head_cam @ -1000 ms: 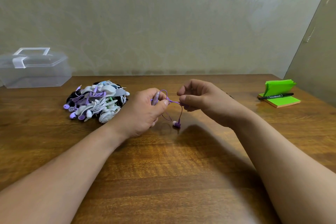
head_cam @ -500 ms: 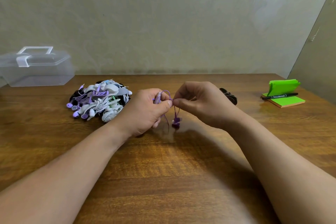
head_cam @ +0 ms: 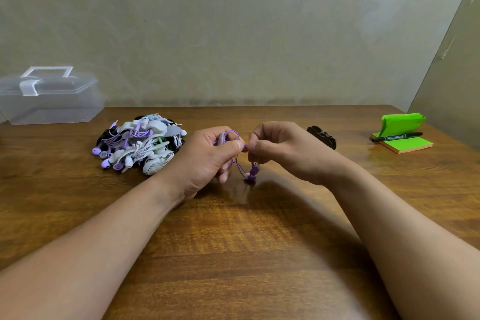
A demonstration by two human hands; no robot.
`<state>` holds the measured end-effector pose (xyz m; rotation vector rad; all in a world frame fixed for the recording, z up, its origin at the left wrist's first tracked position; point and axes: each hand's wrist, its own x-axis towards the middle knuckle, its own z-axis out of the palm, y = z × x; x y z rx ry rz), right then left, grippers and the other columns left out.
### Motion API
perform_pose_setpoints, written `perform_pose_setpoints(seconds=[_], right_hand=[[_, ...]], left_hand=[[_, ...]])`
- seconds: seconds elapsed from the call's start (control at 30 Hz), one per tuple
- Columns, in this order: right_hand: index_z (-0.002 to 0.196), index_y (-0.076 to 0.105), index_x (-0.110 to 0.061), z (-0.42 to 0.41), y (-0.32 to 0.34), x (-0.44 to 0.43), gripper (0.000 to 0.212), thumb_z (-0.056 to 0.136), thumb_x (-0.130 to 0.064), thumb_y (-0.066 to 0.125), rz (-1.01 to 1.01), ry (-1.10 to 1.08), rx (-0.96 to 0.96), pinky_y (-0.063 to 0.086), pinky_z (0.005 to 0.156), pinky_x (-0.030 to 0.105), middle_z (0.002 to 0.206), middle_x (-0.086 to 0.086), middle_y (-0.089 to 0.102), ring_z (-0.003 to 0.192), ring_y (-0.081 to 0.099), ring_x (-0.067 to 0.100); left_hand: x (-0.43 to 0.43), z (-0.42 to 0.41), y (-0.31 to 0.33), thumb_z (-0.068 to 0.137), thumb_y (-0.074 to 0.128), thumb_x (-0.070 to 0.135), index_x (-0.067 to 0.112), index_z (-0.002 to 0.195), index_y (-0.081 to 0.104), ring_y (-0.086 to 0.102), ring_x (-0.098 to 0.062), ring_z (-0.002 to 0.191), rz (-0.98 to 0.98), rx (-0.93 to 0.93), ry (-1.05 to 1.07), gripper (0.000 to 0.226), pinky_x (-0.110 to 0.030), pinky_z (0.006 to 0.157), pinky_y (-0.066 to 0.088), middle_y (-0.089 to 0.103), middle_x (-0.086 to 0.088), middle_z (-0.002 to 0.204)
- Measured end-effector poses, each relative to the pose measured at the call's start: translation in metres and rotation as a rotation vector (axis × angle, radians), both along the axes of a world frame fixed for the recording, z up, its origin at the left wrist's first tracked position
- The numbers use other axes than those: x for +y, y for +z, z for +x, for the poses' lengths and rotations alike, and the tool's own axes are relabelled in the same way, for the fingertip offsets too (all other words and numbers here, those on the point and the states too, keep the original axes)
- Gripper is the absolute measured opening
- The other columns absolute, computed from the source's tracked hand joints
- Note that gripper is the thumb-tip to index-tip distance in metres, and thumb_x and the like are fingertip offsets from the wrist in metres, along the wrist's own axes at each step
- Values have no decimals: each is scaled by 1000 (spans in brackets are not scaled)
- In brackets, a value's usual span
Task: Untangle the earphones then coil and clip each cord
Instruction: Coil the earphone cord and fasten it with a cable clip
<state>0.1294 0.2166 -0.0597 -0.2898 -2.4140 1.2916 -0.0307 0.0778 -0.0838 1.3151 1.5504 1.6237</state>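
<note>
A purple earphone cord [head_cam: 237, 163] hangs between my two hands over the middle of the wooden table [head_cam: 233, 241]. My left hand [head_cam: 207, 158] grips the coiled part of the cord, thumb pressed on top. My right hand [head_cam: 280, 148] pinches the cord just beside that thumb. The purple earbuds [head_cam: 252, 174] dangle below the right hand's fingers, near the table top. A heap of tangled white, purple and black earphones [head_cam: 140, 145] lies to the left of my left hand.
A clear plastic box with a lid handle [head_cam: 49, 99] stands at the back left. Dark clips [head_cam: 322, 136] lie behind my right hand. A green sticky-note pad [head_cam: 405, 144] with a black marker [head_cam: 397, 137] on it sits at the far right, by a wall panel.
My right hand has moved left until its fingertips meet my left thumb. The cord span between the hands has shortened and the earbuds now hang closer under the right hand.
</note>
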Motion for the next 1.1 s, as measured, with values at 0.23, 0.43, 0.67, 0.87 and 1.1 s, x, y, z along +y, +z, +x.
perform_pose_setpoints(seconds=[0.23,0.43,0.67,0.87,1.1], right_hand=[[99,70,-6,5,5,1,15,105,-18,63,-5,25,-44,56,80,25,88,5,75,83,69,12],[100,71,-9,7,8,0,17,103,-24,65,43,50,-77,57,83,30,92,7,74,85,69,16],[101,72,-8,6,7,-1,17,102,-24,66,62,66,-93,57,87,38,94,12,74,88,70,24],[96,70,-2,4,6,-4,9,100,-8,65,-16,98,-74,55,85,39,88,15,72,84,66,21],[97,70,-9,0,1,0,13,104,-11,60,-80,22,9,56,83,35,89,6,74,84,68,15]], left_hand=[[-8,-11,15,102,60,7,19,117,67,40,-18,41,108,195,125,20,-25,52,38,43,-3,46],[-16,-4,18,100,67,26,20,92,76,43,-20,50,-64,394,23,13,-28,52,37,47,-8,58],[-17,-2,19,98,68,14,11,85,72,48,-19,48,-123,375,-34,14,-27,46,41,51,-5,59],[-15,-4,14,100,64,13,7,87,70,46,-24,43,-83,265,10,15,-36,59,42,55,-16,48],[-7,2,9,89,63,10,10,81,61,44,-18,36,-86,71,-24,8,-24,44,33,51,-11,52]])
